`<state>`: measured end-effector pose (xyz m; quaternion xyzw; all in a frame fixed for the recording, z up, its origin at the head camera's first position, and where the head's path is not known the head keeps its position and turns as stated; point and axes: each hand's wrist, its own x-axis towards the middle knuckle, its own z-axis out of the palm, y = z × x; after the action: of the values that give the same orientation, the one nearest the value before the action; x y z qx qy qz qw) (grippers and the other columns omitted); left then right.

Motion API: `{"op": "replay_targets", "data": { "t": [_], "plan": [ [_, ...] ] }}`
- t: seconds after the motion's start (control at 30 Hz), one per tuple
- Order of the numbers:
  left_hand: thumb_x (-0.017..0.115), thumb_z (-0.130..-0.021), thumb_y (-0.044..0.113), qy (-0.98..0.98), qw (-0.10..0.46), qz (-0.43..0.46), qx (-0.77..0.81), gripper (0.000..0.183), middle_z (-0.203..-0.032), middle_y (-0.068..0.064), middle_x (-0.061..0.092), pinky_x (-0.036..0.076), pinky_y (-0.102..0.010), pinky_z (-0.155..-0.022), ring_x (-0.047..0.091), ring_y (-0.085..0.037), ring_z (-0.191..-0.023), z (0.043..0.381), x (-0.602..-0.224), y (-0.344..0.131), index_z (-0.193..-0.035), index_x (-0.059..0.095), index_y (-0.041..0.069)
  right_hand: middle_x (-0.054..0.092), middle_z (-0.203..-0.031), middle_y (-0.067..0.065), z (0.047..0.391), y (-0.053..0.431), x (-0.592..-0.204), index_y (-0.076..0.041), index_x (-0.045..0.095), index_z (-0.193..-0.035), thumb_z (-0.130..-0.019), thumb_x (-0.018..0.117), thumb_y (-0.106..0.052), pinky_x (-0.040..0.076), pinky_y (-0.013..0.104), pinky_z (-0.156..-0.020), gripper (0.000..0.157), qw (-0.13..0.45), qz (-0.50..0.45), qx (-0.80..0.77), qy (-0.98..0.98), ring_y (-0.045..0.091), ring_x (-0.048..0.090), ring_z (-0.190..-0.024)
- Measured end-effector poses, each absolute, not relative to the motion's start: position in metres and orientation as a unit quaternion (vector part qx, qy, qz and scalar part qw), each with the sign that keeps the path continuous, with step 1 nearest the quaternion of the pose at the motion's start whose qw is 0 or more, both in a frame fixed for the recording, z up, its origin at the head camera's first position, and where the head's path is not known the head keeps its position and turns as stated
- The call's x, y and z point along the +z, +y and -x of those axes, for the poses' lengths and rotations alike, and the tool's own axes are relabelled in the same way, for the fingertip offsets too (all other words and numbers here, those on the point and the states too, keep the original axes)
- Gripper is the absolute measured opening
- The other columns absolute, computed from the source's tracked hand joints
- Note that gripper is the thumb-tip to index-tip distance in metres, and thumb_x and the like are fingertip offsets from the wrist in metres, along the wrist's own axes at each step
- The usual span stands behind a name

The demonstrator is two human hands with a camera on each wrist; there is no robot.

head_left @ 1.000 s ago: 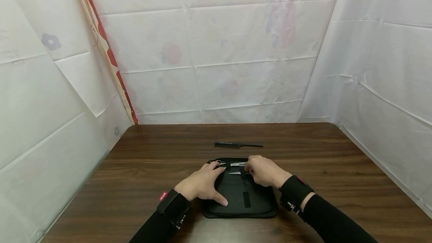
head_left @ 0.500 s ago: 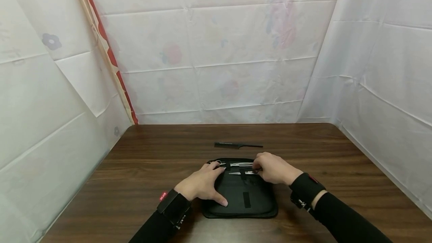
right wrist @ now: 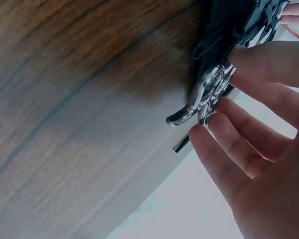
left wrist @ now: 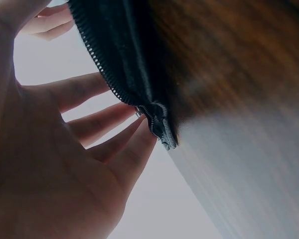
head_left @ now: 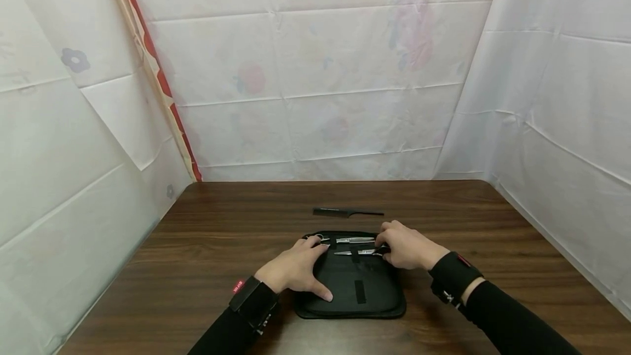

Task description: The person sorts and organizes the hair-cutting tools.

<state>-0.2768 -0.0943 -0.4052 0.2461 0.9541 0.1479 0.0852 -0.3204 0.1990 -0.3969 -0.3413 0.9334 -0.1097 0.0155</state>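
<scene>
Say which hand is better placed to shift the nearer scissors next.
Probably the right hand: it holds the nearer scissors by their handles. The left hand lies spread on the left of the black zippered case, away from those handles.

Right hand (right wrist: 276, 184), pinching shiny metal handles (right wrist: 210, 88); black zippered case (right wrist: 217, 30), alongside; worktop (right wrist: 84, 94), brown, wood-grained; slim dark rod end (right wrist: 182, 144), beyond the handles; pale backdrop (right wrist: 164, 209).
</scene>
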Motion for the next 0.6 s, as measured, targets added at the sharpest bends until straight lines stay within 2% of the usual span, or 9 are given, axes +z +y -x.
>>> {"op": "replay_targets", "data": {
  "t": [0.23,0.6],
  "plan": [
    [0.087,-0.071,0.06,0.954,0.087,-0.245,0.148,0.103,-0.16,-0.012,0.035,0.044,-0.053,-0.106,0.035,-0.034,-0.146,0.2773,-0.4066,-0.094,-0.152,0.048,0.01,0.056,-0.099,0.002,0.3216,0.1987,-0.3989,-0.006,0.077,-0.109,-0.091,0.07,0.001,0.052,0.037,-0.072,0.02,0.02,0.349,-0.119,0.929,0.016,0.058,-0.083],
    [0.087,-0.071,0.061,0.955,0.09,-0.243,0.146,0.103,-0.16,-0.012,0.034,0.044,-0.054,-0.106,0.034,-0.034,-0.146,0.2781,-0.4074,-0.0947,-0.152,0.047,0.011,0.057,-0.099,0.003,0.3223,0.1937,-0.3977,-0.003,0.076,-0.109,-0.091,0.071,0.002,0.052,0.036,-0.074,0.019,0.017,0.369,-0.114,0.922,0.018,0.059,-0.085]
  ]
}}
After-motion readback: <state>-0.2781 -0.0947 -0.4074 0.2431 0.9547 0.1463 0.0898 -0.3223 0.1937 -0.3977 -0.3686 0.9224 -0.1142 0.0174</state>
